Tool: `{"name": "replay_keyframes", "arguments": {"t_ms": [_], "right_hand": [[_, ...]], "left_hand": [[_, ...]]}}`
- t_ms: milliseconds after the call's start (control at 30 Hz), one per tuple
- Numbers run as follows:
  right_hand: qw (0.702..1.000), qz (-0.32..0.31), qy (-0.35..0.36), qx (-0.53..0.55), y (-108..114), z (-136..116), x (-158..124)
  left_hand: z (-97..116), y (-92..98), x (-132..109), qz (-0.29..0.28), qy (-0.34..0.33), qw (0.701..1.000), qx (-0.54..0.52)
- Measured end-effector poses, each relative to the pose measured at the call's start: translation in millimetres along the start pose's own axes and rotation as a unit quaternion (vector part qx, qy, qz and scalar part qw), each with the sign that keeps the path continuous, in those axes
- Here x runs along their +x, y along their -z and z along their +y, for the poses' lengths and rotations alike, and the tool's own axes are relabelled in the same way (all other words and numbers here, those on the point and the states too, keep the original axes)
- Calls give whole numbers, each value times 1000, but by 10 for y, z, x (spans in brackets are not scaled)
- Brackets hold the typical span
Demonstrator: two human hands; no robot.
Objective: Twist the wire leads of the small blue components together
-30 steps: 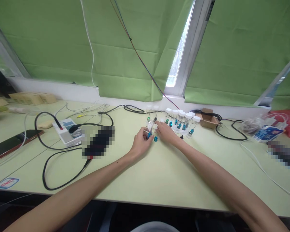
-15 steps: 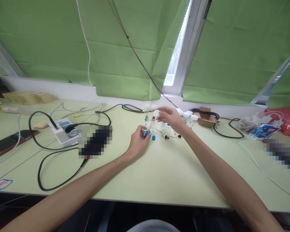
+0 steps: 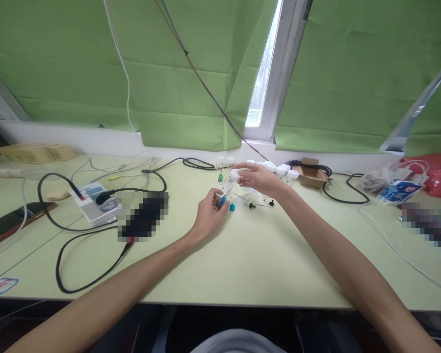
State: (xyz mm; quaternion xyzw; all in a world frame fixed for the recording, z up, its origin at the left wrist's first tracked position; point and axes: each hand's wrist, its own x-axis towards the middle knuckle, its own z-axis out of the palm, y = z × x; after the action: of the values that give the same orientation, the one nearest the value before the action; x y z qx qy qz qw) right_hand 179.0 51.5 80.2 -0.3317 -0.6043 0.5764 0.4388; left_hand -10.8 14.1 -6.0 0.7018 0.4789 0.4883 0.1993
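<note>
My left hand (image 3: 207, 214) is closed around the lower part of a clear vial (image 3: 228, 186), tilted up to the right, with something blue showing at its lower end. At the vial's upper end is a white cap (image 3: 235, 174), gripped by the fingertips of my right hand (image 3: 260, 177). Whether the cap is seated or loose is too small to tell. On the table just right of my left hand lies a small blue piece (image 3: 232, 207). Beside it are black pieces with thin rods (image 3: 252, 206). A green piece (image 3: 220, 178) shows in a vial behind my hands.
Several white-capped clear vials (image 3: 292, 175) stand beyond my right hand. An open cardboard box (image 3: 312, 179) is at the back, near coiled black cable. To the left are a power strip (image 3: 91, 203), looping cables and a blurred dark object (image 3: 142, 216). Plastic bags (image 3: 437, 179) lie far right.
The view has shifted slightly, so the scene sits a little further left. Both hands keep hold of the vial and cap, with little other movement.
</note>
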Motion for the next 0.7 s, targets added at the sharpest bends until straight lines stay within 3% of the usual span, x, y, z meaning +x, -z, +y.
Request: {"name": "replay_keyframes", "arguments": {"t_ms": [400, 700], "right_hand": [[999, -20, 12, -42, 57, 140, 52], [982, -12, 50, -179, 27, 138, 52]], "left_hand": [[15, 5, -11, -4, -9, 1000, -14], [-11, 4, -8, -28, 8, 999, -28]]}}
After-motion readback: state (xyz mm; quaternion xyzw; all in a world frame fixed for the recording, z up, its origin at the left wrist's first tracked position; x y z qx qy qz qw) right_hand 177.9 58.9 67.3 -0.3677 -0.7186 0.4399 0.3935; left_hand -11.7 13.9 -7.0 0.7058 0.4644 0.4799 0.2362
